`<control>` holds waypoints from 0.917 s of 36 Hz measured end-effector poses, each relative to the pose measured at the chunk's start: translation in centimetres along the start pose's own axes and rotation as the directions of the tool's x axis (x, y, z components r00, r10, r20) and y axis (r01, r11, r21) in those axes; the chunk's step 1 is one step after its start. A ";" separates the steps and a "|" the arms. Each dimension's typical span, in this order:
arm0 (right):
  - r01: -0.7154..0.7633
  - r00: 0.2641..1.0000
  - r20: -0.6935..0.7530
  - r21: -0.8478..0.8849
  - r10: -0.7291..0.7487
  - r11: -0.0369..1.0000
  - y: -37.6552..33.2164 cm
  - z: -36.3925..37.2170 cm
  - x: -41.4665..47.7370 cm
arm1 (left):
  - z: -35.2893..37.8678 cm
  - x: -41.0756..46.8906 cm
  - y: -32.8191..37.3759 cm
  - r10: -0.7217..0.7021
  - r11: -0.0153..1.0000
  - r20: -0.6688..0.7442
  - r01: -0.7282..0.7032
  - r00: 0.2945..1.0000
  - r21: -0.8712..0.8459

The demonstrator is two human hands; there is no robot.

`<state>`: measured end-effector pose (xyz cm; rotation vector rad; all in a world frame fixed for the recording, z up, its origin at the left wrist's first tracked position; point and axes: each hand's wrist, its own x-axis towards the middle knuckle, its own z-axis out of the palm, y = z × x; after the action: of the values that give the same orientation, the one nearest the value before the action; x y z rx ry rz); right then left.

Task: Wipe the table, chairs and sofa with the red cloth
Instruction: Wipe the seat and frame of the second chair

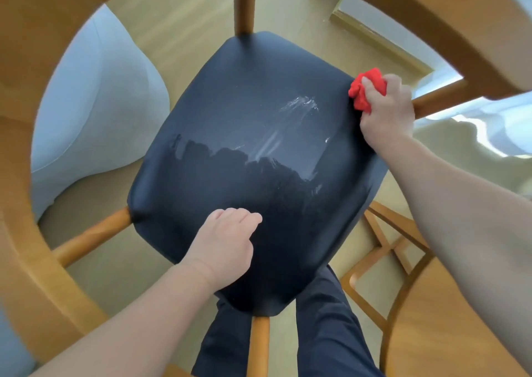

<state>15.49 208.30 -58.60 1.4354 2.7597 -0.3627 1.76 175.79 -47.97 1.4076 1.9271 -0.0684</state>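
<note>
Far left we have the pale sofa [95,112], untouched, well apart from both hands. Next, the left hand [224,238] sits low over the near-left part of the dark chair seat [230,146]. Its fingers are loosely curled and hold nothing; we can't tell if it presses on the seat or just hovers. Mid-seat we see wet streaks [299,103] running diagonally from the far-right corner down toward the near side.

At that far-right corner is the red cloth [363,91], bunched up and lying on the seat edge. The right hand [388,112] grips it, fingers wrapped over the wad. Bottom right, the round wooden table [460,325].

Key relation: the cloth is at the seat's far-right extreme, so nearly all the seat surface lies left of it and toward us. We judge the next stroke has to pull leftward and nearward, roughly along the streaks. The right hand owns the cloth; the left is well apart from it.
</note>
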 end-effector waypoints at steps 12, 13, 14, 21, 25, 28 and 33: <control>0.198 0.980 0.004 0.105 -0.200 0.975 -5.9 1.0 -8.1 | 0.6 -1.6 -0.8 0.018 1.000 -0.011 -0.018 1.000 -0.013; 0.260 0.965 -0.004 0.107 -0.261 0.960 -6.8 1.3 -9.5 | 0.5 -1.7 -0.9 0.020 1.000 -0.019 -0.020 1.000 -0.016; 0.323 0.946 0.001 0.105 -0.324 0.941 -7.7 1.6 -10.8 | 0.3 -1.8 -1.0 0.019 1.000 -0.027 -0.020 0.999 -0.023; 0.592 0.795 0.128 0.043 -0.593 0.804 -10.9 3.1 -16.2 | -0.9 -2.4 -1.7 -0.002 1.000 -0.057 0.001 0.998 -0.016; 0.688 0.724 0.106 -0.023 -0.682 0.726 -9.6 3.0 -14.8 | -1.1 -2.6 -1.9 -0.005 1.000 -0.066 0.004 0.998 -0.022; 0.758 0.650 0.126 -0.042 -0.749 0.650 -9.1 3.0 -13.5 | -1.1 -2.5 -2.1 -0.007 1.000 -0.081 0.005 0.997 -0.023; 0.833 0.553 0.124 -0.044 -0.824 0.552 -8.7 2.8 -10.6 | -1.1 -1.9 -2.4 -0.014 1.000 -0.084 0.011 0.996 -0.027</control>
<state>14.33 194.41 -58.35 -0.0527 3.1080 -0.2543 -0.57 173.79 -46.96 1.4006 1.9980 0.0108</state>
